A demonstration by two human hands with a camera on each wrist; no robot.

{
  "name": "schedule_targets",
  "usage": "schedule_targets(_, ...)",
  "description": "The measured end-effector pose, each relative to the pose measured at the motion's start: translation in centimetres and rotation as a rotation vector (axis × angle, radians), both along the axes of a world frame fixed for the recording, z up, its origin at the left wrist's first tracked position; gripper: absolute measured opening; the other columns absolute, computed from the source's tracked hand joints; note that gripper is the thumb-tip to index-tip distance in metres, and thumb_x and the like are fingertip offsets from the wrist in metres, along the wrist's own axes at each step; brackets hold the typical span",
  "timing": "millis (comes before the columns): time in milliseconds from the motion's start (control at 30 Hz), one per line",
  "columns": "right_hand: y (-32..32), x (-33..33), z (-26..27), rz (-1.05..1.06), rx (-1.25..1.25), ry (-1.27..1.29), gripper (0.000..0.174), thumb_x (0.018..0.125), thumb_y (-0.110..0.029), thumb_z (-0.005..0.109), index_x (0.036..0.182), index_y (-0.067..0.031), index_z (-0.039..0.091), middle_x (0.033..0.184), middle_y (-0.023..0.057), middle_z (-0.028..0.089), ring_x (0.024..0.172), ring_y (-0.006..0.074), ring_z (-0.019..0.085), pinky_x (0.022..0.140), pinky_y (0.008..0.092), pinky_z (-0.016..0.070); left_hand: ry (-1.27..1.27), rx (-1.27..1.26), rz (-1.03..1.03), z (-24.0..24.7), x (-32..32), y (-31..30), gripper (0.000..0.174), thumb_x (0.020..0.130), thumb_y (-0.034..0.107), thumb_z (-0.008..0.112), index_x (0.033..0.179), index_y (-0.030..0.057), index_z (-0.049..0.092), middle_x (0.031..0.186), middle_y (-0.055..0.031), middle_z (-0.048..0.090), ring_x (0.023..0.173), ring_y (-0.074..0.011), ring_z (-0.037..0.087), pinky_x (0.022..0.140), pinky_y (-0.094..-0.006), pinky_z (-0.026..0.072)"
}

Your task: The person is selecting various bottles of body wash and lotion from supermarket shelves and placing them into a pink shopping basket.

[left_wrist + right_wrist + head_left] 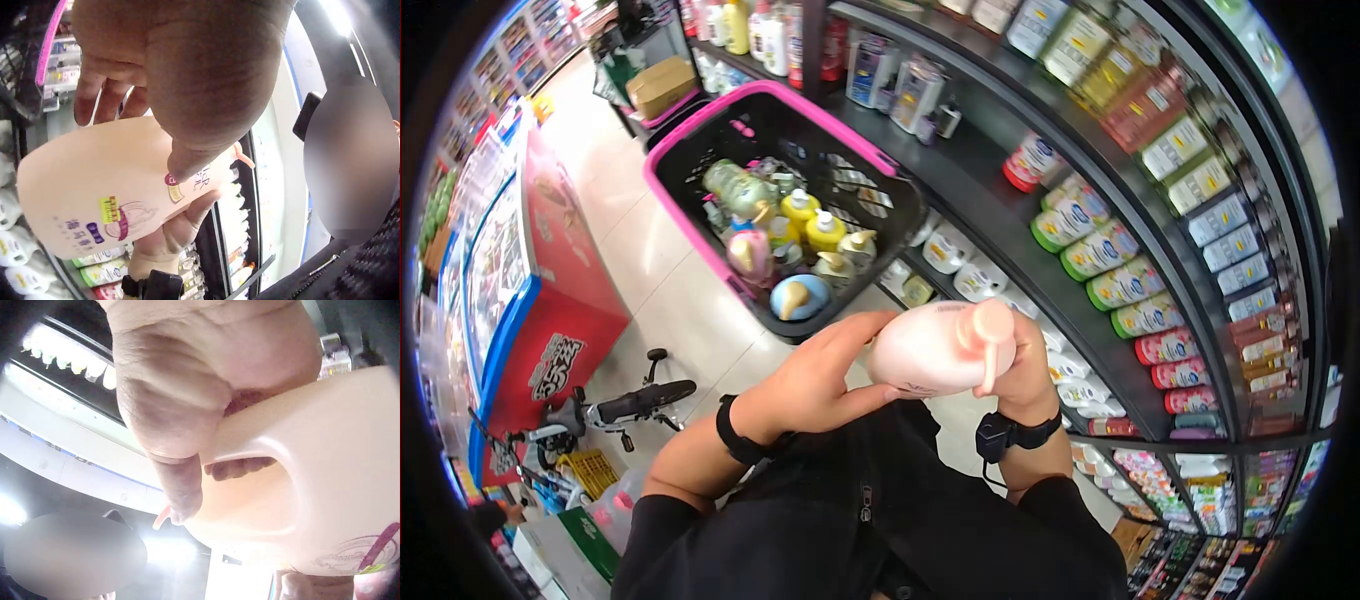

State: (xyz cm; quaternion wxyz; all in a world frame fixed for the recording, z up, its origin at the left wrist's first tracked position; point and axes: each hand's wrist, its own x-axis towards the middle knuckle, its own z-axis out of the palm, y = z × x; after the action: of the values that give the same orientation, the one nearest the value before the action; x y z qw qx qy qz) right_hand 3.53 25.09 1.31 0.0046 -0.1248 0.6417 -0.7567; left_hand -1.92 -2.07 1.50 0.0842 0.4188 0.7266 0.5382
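Observation:
A large pale-pink pump bottle (920, 345) lies tilted across both hands in front of the chest, its pump head towards the right. The left hand (815, 380) holds the bottle's body near its base, with the thumb on the labelled front. A yellow price sticker (110, 210) shows on that label in the left wrist view. At the neck end, the right hand (1028, 365) grips the moulded handle, and fingers show through its opening in the right wrist view. Beyond the hands stands a black shopping basket (840, 133) with a pink rim, containing several pump bottles.
Dark shelves with rows of pink and green-capped bottles (1125, 280) curve along the right. White jugs (980, 278) fill a lower shelf. On the left stand a red and blue freezer (580, 290) and a small bicycle (640, 400). A cardboard box (662, 88) sits behind the basket.

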Motion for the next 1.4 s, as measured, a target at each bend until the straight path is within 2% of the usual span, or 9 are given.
schedule_targets(200,-7.1,-6.2,1.1,-0.179,-0.152,0.061,0.066,0.066,-0.029,0.096,0.115,0.0003,0.062,0.109,0.0061,0.069,0.098,0.0140,0.065,0.089,0.0323,0.0519,-0.158,0.030,0.234,-2.7,0.6,-8.5,0.048,0.086,0.009,0.074,0.130,0.0010,0.056,0.115,-0.0154,0.067,0.107,-0.0271,0.066,0.093,-0.0379,0.0528)
schedule_targets(300,-7.6,-10.9,0.6,-0.174,-0.039,0.054,0.057,0.073,-0.021,0.090,0.117,0.0021,0.061,0.108,0.0079,0.069,0.097,0.0162,0.066,0.087,0.0335,0.0536,-0.244,0.025,0.332,-4.5,0.1,-10.6,0.035,0.088,0.008,0.073,0.120,-0.0004,0.062,0.103,-0.0120,0.071,0.097,-0.0241,0.069,0.089,-0.0358,0.0544)
schedule_targets(433,-8.9,-18.3,-2.2,-0.170,0.050,-0.064,0.043,0.080,-0.012,0.081,0.115,0.0033,0.061,0.107,0.0097,0.069,0.096,0.0183,0.067,0.084,0.0333,0.0547,-0.343,-0.007,0.466,-6.4,-1.3,-12.2,0.029,0.090,0.007,0.070,0.117,-0.0015,0.062,0.105,-0.0122,0.072,0.098,-0.0218,0.069,0.089,-0.0344,0.0541)
schedule_targets(567,-10.8,-24.6,-7.0,-0.152,-0.119,-0.171,0.034,0.082,-0.007,0.075,0.112,0.0051,0.062,0.106,0.0112,0.069,0.093,0.0185,0.068,0.084,0.0341,0.0547,-0.392,-0.083,0.590,-6.0,-2.4,-13.8,0.027,0.091,0.007,0.068,0.116,-0.0020,0.062,0.103,-0.0122,0.073,0.098,-0.0211,0.070,0.090,-0.0333,0.0541)
schedule_targets(700,-12.1,-28.3,-10.6,-0.220,-0.055,-0.269,0.030,0.081,-0.001,0.069,0.110,0.0037,0.064,0.103,0.0107,0.069,0.090,0.0187,0.068,0.080,0.0350,0.0545,-0.443,-0.099,0.702,-6.8,-3.8,-15.3,0.026,0.091,0.007,0.068,0.116,-0.0028,0.062,0.103,-0.0120,0.072,0.098,-0.0208,0.070,0.089,-0.0326,0.0534)
schedule_targets(800,-12.6,-29.7,-11.6,-0.229,-0.003,-0.286,0.028,0.080,-0.001,0.069,0.108,0.0022,0.066,0.099,0.0099,0.070,0.087,0.0184,0.068,0.078,0.0349,0.0543,-0.388,-0.134,0.727,-6.5,-5.6,-15.4,0.024,0.092,0.008,0.068,0.113,-0.0031,0.063,0.104,-0.0117,0.072,0.097,-0.0193,0.069,0.088,-0.0322,0.0529)
schedule_targets(967,-13.5,-31.4,-12.2,-0.329,0.148,-0.350,0.027,0.078,-0.004,0.070,0.105,0.0014,0.068,0.095,0.0103,0.071,0.083,0.0195,0.069,0.076,0.0357,0.0541,-0.115,-0.292,0.689,-6.7,-10.7,-16.1,0.024,0.085,0.009,0.070,0.108,0.0014,0.066,0.107,-0.0155,0.067,0.107,-0.0339,0.062,0.094,-0.0422,0.0500)
schedule_targets(1100,-14.5,-33.0,-14.9,-0.384,0.243,-0.289,0.026,0.077,-0.005,0.072,0.102,0.0015,0.068,0.094,0.0103,0.071,0.083,0.0201,0.069,0.077,0.0363,0.0539,0.215,-0.301,0.625,-9.0,-16.1,-17.8,0.023,0.081,0.008,0.072,0.103,0.0028,0.065,0.107,-0.0146,0.066,0.112,-0.0382,0.059,0.097,-0.0466,0.0478)
schedule_targets(1400,-18.3,-37.7,-14.9,-0.452,0.235,-0.330,0.038,0.076,-0.005,0.077,0.110,-0.0007,0.062,0.105,0.0105,0.069,0.094,0.0187,0.067,0.084,0.0349,0.0524,0.410,-0.431,0.721,-14.7,-24.8,-21.4,0.025,0.077,0.018,0.070,0.098,0.0069,0.068,0.110,-0.0088,0.065,0.124,-0.0338,0.052,0.113,-0.0542,0.0302)
